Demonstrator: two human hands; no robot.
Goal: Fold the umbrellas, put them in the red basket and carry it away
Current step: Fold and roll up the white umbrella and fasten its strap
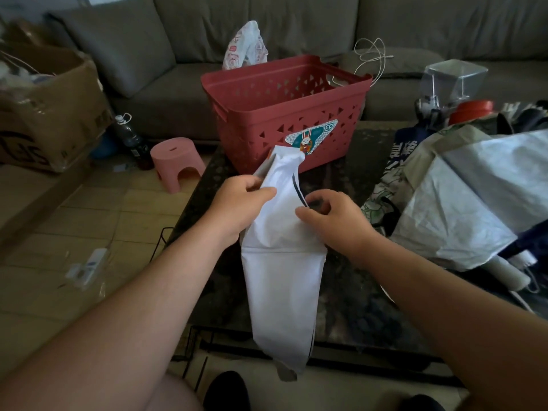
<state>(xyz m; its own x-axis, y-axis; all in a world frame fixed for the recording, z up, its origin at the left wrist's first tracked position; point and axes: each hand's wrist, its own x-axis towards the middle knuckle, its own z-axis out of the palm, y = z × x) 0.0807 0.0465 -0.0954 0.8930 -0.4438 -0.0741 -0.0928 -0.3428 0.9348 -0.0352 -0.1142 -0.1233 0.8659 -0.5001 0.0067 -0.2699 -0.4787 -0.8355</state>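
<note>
Red basket (284, 114) stands on the dark table (350, 185), and I see nothing inside it. Just before it, the left hand (240, 200) grips the top of a white umbrella (281, 271), while the right hand (332, 218) pinches its fabric. More umbrellas (453, 203) lie at the right. Behind is a grey sofa (296, 22), and a cardboard box (47, 108) at left.

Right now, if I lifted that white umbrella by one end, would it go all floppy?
Probably partly. The white umbrella has loose, creased cloth that sags off the table edge, so the fabric would likely droop. Both hands, left hand and right hand, are gripping it, which hints it shifts easily. It looks light.
</note>
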